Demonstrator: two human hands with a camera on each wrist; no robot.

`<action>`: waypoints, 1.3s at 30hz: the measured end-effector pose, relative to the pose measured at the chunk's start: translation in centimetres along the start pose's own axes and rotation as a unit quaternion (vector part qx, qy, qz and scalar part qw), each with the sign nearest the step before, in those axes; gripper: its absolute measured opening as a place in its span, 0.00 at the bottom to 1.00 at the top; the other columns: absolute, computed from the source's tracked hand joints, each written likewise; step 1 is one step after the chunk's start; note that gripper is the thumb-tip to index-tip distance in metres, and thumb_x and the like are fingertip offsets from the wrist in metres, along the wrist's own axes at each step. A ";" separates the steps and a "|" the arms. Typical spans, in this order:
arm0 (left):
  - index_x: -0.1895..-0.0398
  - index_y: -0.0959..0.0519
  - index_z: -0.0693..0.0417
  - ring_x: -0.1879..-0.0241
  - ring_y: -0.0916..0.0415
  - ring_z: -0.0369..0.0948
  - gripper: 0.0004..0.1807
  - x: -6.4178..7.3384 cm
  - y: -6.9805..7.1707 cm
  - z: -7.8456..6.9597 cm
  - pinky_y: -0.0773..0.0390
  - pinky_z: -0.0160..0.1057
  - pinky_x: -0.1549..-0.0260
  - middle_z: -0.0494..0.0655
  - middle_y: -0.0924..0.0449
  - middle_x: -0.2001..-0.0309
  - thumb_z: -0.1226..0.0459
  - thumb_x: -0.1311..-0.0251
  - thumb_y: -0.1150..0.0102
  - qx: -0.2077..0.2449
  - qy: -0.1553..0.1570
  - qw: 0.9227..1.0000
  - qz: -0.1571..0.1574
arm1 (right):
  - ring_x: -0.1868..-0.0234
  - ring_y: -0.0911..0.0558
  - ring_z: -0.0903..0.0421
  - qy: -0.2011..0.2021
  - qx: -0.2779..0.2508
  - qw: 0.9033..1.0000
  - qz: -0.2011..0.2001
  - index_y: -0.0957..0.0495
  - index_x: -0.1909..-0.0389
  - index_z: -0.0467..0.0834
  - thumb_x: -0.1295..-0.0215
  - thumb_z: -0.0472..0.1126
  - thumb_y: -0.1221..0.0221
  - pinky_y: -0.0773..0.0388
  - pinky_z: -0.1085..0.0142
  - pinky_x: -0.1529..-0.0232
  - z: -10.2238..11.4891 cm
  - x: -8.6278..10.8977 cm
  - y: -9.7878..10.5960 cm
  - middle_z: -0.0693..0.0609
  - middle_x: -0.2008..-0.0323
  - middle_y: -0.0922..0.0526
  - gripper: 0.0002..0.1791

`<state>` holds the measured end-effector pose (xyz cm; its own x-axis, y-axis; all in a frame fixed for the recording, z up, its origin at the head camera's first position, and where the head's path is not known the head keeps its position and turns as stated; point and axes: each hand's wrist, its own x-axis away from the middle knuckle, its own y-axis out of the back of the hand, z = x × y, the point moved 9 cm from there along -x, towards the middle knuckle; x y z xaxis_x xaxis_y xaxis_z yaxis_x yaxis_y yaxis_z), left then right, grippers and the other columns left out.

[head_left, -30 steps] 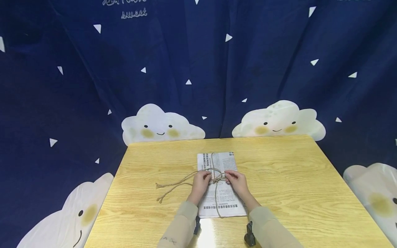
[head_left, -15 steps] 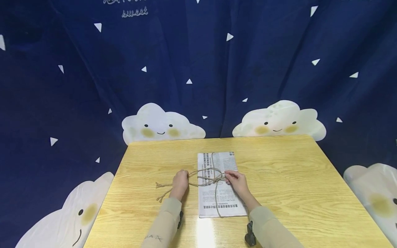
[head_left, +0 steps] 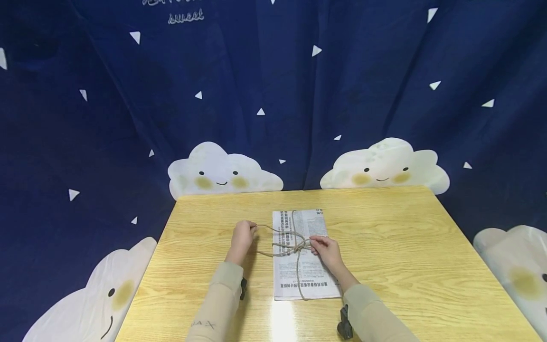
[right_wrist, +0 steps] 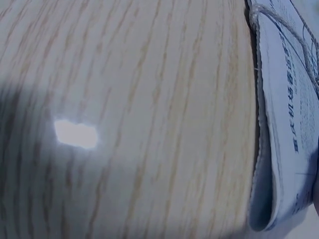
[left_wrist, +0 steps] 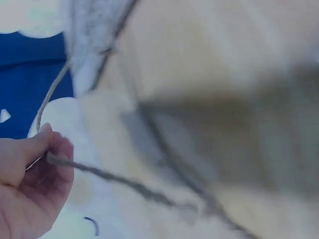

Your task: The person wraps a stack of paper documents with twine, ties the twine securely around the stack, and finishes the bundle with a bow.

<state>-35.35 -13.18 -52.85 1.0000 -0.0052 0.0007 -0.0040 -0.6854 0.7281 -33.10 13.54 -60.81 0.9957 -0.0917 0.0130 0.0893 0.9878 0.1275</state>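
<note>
A folded newspaper (head_left: pixel 316 270) lies on the wooden table, with brown twine (head_left: pixel 297 273) crossing it both ways and a loose loop knot near its middle. Left of the paper, my left hand (head_left: pixel 241 237) pinches one strand of the twine between thumb and fingertips, raised off the table. In the left wrist view, the strand's frayed tail (left_wrist: pixel 144 191) hangs out past the left hand (left_wrist: pixel 37 184), and a second strand (left_wrist: pixel 169 162) runs apart from it. My right hand (head_left: pixel 326 249) pinches the twine at the right of the knot. Only its edge shows in the right wrist view.
The wooden table (head_left: pixel 397 247) extends around the newspaper, with a bright glare spot in front. Behind it hangs a dark blue curtain (head_left: pixel 239 71) with white triangles and smiling clouds. Dark wrist devices (head_left: pixel 344 323) sit by the cuffs.
My left hand has left the knot, moved left along the twine, then up and away with one strand, drawing it out. The right hand has stayed in place.
</note>
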 end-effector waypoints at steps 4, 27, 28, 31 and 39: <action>0.56 0.24 0.74 0.70 0.22 0.54 0.13 -0.6 0.6 -0.8 0.21 0.40 0.76 0.65 0.21 0.68 0.71 0.38 0.49 0.166 0.034 0.986 0.001 | 0.76 0.20 0.57 -0.004 0.005 1.000 0.002 0.21 0.61 0.31 0.41 0.30 0.43 0.21 0.71 0.75 -0.1 0.0 0.0 0.39 0.71 0.19 0.09; 0.58 0.35 0.73 0.64 0.19 0.50 0.09 3.2 -9.3 -0.4 0.21 0.41 0.59 0.66 0.22 0.64 0.70 0.33 0.58 0.588 0.139 0.788 -0.121 | 0.78 0.21 0.56 0.002 -0.013 1.000 -0.001 0.21 0.61 0.29 0.42 0.29 0.43 0.21 0.70 0.76 0.2 0.1 0.0 0.37 0.74 0.20 0.09; 0.58 0.36 0.72 0.63 0.20 0.52 0.08 3.5 -9.6 -0.4 0.21 0.41 0.59 0.68 0.23 0.64 0.71 0.33 0.59 0.589 0.135 0.787 -0.125 | 0.78 0.21 0.57 0.000 -0.013 1.000 -0.002 0.21 0.61 0.29 0.41 0.29 0.43 0.21 0.71 0.76 0.1 0.1 0.0 0.37 0.74 0.20 0.09; 0.60 0.37 0.70 0.59 0.21 0.54 0.06 4.2 -10.3 -0.4 0.21 0.41 0.58 0.71 0.23 0.60 0.71 0.34 0.59 0.584 0.124 0.792 -0.130 | 0.78 0.21 0.57 -0.011 -0.011 1.000 0.000 0.22 0.60 0.29 0.41 0.30 0.43 0.22 0.71 0.76 -0.1 0.0 0.0 0.38 0.74 0.20 0.10; 0.67 0.23 0.68 0.72 0.28 0.36 0.10 5.2 -9.5 0.3 0.24 0.27 0.71 0.50 0.22 0.69 0.68 0.47 0.38 0.442 0.127 0.875 -0.150 | 0.79 0.21 0.59 -0.014 -0.014 1.000 0.003 0.22 0.61 0.29 0.41 0.31 0.43 0.21 0.71 0.77 -0.3 -0.2 0.0 0.37 0.74 0.20 0.10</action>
<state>-30.14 -6.94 -59.93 0.9241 0.3575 0.1349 0.3710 -0.9239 -0.0935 -33.27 13.58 -61.16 0.9951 -0.0888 0.0424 0.0843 0.9915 0.0986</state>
